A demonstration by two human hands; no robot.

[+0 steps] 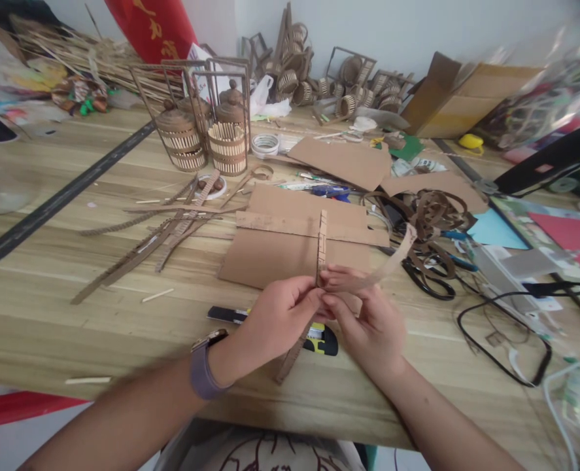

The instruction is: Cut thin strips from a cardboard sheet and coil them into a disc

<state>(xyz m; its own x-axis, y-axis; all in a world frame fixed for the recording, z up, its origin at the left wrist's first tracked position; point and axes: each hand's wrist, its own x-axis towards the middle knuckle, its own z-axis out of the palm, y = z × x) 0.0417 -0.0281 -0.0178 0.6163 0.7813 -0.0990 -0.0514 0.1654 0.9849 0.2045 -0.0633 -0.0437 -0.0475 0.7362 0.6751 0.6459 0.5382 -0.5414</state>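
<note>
My left hand (287, 311), with a watch on its wrist, is closed with thumb and fingers pinching a narrow corrugated cardboard strip (322, 242). The strip's far end points away from me, and its lower end hangs below the hand. My right hand (371, 320) meets it at the fingertips, closed on a thin paper strip (392, 263) that curls up to the right. Where the two strips meet is hidden by my fingers. Under and beyond the hands lie flat cardboard sheets (270, 258). A yellow-and-black utility knife (323, 340) lies partly hidden below my hands.
Loose cardboard strips (172, 235) lie at left, near small lidded baskets (179, 134) with tall handles. At right are coiled brown strips (437, 216), a black cable (505, 379) and scissors (429, 278). A roll of tape (265, 144) stands behind the sheets, and a cardboard box (466, 98) farther back.
</note>
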